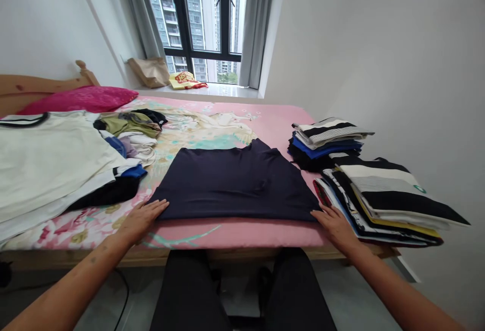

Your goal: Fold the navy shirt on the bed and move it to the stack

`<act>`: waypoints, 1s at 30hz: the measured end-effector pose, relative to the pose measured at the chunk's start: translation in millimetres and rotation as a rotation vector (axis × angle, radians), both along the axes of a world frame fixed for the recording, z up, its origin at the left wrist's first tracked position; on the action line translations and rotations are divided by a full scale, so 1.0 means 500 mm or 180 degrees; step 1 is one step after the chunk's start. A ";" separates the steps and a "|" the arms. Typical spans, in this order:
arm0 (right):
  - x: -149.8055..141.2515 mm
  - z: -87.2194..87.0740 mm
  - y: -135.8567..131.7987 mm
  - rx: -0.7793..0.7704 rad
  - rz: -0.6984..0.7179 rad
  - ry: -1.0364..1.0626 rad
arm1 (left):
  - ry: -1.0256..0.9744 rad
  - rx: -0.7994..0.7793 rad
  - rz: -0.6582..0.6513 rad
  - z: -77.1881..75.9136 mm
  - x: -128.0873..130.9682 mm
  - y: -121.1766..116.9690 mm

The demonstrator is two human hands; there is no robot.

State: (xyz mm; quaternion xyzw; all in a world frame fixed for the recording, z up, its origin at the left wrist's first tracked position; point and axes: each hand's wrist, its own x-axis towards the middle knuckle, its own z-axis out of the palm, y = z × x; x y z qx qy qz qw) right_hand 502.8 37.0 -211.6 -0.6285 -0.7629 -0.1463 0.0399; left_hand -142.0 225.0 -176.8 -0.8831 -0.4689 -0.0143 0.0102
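Note:
A dark navy garment lies spread on the bed in front of me, folded over with a straight edge toward me. Its folds leave its exact kind unclear. Small wrinkles show right of its middle, and its far edge is uneven. At its near left corner, my left hand rests with fingers stretched flat on the cloth. My right hand touches the near right corner, its fingers extended over the edge. Close to that hand is a stack of folded clothes, topped by a black, cream and striped piece.
Behind that stack stands a second folded pile. At left lie a cream shirt and a heap of crumpled clothes. A magenta pillow is by the wooden headboard. A paper bag sits on the windowsill.

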 end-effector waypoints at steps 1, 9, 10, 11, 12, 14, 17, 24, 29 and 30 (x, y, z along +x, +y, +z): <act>0.008 -0.009 -0.014 -0.0040 0.0030 0.0006 | 0.0056 -0.0011 -0.0010 0.000 -0.004 -0.018; -0.081 0.025 -0.025 0.0232 0.0099 0.0501 | -0.0083 -0.0426 0.0270 0.020 0.035 -0.090; -0.118 0.044 -0.009 0.0263 0.0170 0.0708 | -0.0321 -0.0345 0.0099 0.025 0.053 -0.085; -0.159 0.062 0.008 0.0247 0.0267 0.0938 | -0.0567 -0.0239 -0.0100 0.029 0.075 -0.080; -0.204 0.077 0.027 0.0216 0.0361 0.1170 | -0.0787 -0.0144 -0.0311 0.031 0.100 -0.076; -0.297 0.097 0.067 0.0097 0.0633 0.1558 | -0.1089 -0.0042 -0.0690 0.029 0.153 -0.071; -0.411 0.100 0.126 -0.0138 0.1105 0.1835 | -0.1193 -0.0017 -0.1013 0.010 0.213 -0.068; -0.401 0.064 0.250 -0.0528 0.0354 0.1031 | -0.0775 0.0095 -0.0071 -0.039 0.162 -0.031; -0.333 0.067 0.293 -0.0526 0.0483 0.0595 | -0.0513 0.0140 0.0431 -0.037 0.105 0.018; -0.328 0.069 0.296 -0.0498 0.0516 0.0522 | -0.0466 0.0156 0.0525 -0.037 0.099 0.026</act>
